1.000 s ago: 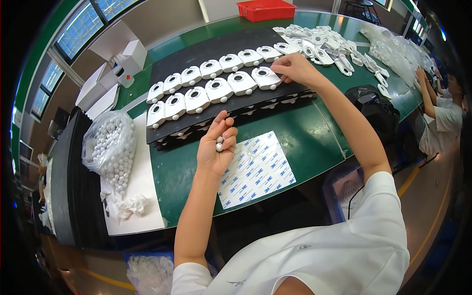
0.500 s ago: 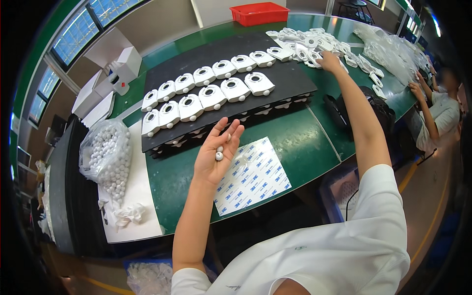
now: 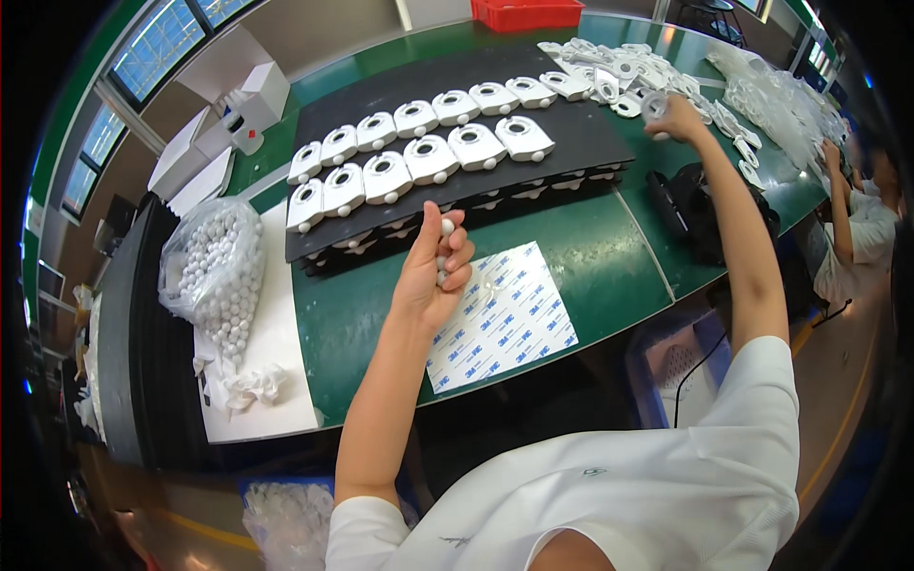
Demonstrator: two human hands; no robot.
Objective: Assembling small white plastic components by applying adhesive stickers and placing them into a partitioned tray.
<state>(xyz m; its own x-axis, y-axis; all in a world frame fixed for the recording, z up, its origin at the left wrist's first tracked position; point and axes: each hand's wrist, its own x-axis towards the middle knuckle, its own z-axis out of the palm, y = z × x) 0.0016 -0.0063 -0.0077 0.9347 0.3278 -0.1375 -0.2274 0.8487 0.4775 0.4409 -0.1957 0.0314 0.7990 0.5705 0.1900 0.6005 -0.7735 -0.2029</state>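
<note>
My left hand [image 3: 430, 281] is raised over the near edge of the table, its fingers curled around several small white balls [image 3: 447, 226]. Farther off to the right, my right hand [image 3: 681, 120] grips a white plastic part with a round opening [image 3: 655, 107], lifted beside a loose pile of similar parts [image 3: 628, 71]. Two rows of white housings [image 3: 425, 158], many with a white ball at the front edge, lie on a black foam board [image 3: 581, 143]. A sheet of printed backing paper [image 3: 505, 324] lies on the table just right of my left hand.
A clear bag of white balls [image 3: 214, 271] rests on a white board at the left, by crumpled tissue [image 3: 249, 383]. Black straps or a bag [image 3: 700, 214] sit at the right edge. Clear plastic bags [image 3: 776, 105] and a red bin [image 3: 526, 13] stand farther back. Another person is at far right.
My right hand has drawn back slightly from the pile and now holds a white part. The fingers of my left hand have curled in around the balls. The view has shifted a little.
</note>
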